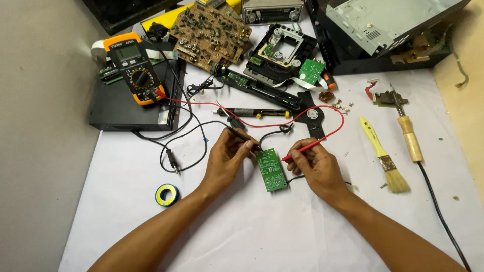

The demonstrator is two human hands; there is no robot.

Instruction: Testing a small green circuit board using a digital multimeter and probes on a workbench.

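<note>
At the centre of the frame my left hand (226, 158) pinches the black probe (243, 135) and my right hand (316, 168) grips the red probe (305, 147), both tips touching the small green circuit board (271, 170) lying on the white table (252, 231) between them.

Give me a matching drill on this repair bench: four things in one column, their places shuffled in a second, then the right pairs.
Things:
1. multimeter
2. paintbrush
3. solder reel
4. small green board

Places:
A. between the left hand and the right hand
B. right of the hands, beside the soldering iron
C. on the black box, far left
D. on the white sheet, by the left forearm

Pairs: 1-C, 2-B, 3-D, 4-A
</note>
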